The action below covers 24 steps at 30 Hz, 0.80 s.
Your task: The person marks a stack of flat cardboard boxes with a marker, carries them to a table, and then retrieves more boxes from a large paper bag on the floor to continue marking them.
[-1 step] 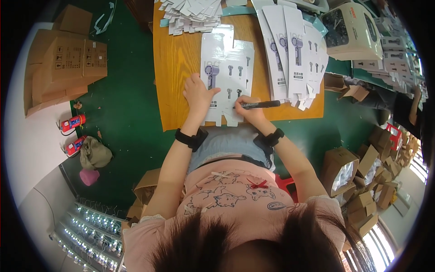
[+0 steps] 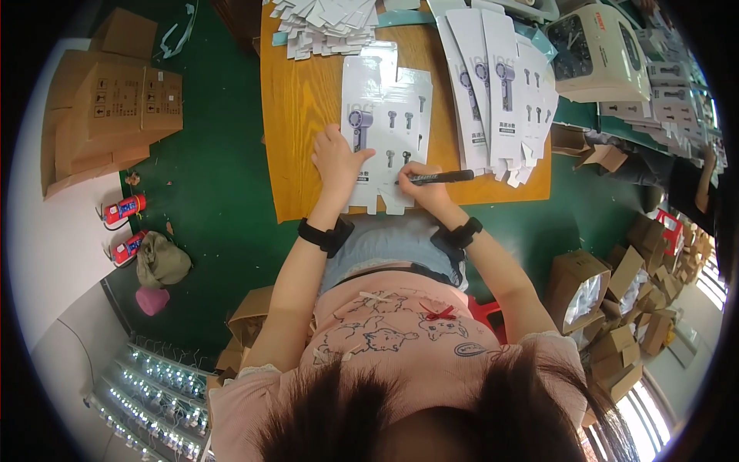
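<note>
A flattened white carton, printed with a purple handheld fan and several small fans, lies on the wooden table in front of me. My left hand rests on its left side, fingers and thumb spread flat. In my right hand is a black marker pen, pinched between the fingers. Its tip touches or hovers just over the lower right part of the carton; I cannot tell which. Both wrists wear black bands.
On the wooden table, more flat cartons lie fanned out at right. A pile of white folded cartons is at the far left. Beyond stands a cream machine with a dial. Cardboard boxes and red fire extinguishers are leftward.
The back end of the marker has shifted very slightly to the left. My left hand and the carton have stayed in place.
</note>
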Motion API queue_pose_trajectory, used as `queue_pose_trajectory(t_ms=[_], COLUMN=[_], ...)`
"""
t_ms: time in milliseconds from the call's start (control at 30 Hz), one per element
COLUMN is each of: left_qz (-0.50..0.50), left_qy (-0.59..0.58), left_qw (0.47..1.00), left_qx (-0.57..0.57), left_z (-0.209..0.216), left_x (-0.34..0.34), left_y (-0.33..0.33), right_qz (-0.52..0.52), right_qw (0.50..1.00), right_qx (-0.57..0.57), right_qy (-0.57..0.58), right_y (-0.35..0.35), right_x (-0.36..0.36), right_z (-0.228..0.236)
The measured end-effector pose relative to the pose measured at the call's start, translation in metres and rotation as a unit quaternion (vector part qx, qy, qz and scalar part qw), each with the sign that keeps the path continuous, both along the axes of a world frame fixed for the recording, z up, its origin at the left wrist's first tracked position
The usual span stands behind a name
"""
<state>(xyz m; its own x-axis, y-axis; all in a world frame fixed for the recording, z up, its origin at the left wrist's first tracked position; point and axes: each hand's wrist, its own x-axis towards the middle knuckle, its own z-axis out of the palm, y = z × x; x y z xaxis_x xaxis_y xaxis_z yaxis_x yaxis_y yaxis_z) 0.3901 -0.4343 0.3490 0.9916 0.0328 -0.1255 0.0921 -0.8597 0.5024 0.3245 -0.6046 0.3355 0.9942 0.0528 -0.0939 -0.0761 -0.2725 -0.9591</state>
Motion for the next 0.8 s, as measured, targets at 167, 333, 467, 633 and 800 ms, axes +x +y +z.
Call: queue_pose_trajectory(t_ms=[167,333,467,633,800], left_qz=[0.004,-0.020,0.013,0.026,-0.057], left_qy=[-0.003,-0.026,0.116,0.094,0.017], left_qw=[1.000,0.999,0.923,0.792,0.888], left_qx=[-0.004,0.014,-0.367,-0.603,-0.455], left_z=[-0.002,0.003,-0.002,0.074,0.084], left_x=[0.000,0.000,0.003,0.025,0.053], left_y=[-0.001,-0.002,0.029,-0.033,-0.097], right_qz=[0.048,0.037,-0.121,-0.431,-0.518], right_qw=[0.995,0.998,0.992,0.892,0.830], right_qx=[-0.068,-0.044,0.018,0.084,0.128], right_qy=[-0.049,-0.012,-0.023,-0.102,-0.161], right_y=[0.006,-0.001,-0.032,-0.087,-0.094], right_x=[0.002,-0.001,-0.016,-0.041,-0.048], right_z=[-0.001,0.005,0.028,0.063,0.077])
